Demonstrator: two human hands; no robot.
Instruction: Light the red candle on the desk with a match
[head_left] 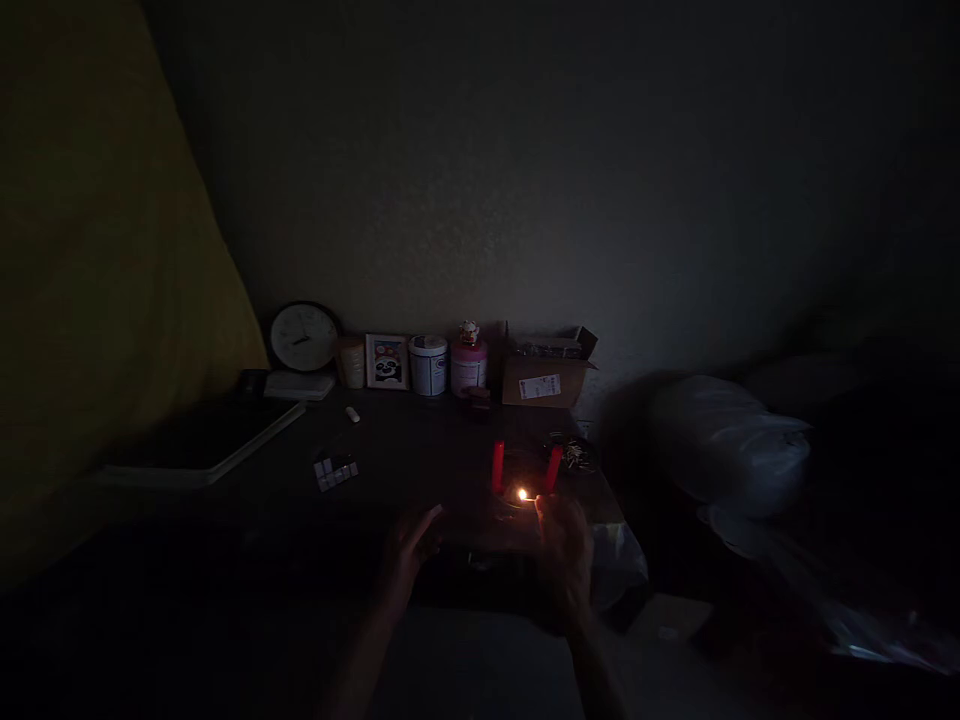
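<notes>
— One dark desk (420,440) holds two red candles (498,467). And the hands?
— Left hand (409,560) hangs open, empty. Right hand (562,545) pinches a lit match (529,497), low between the candles. I think it's light and snaps easily; hold the cool end.

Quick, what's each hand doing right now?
Left hand: open, fingers spread, holding nothing.
Right hand: pinched shut on a lit match, next to a red candle.

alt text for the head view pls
In a dark room, the right hand holds a lit match near two red candles on a desk; the left hand hovers open. A clock, jars and a cardboard box stand at the back.
</notes>
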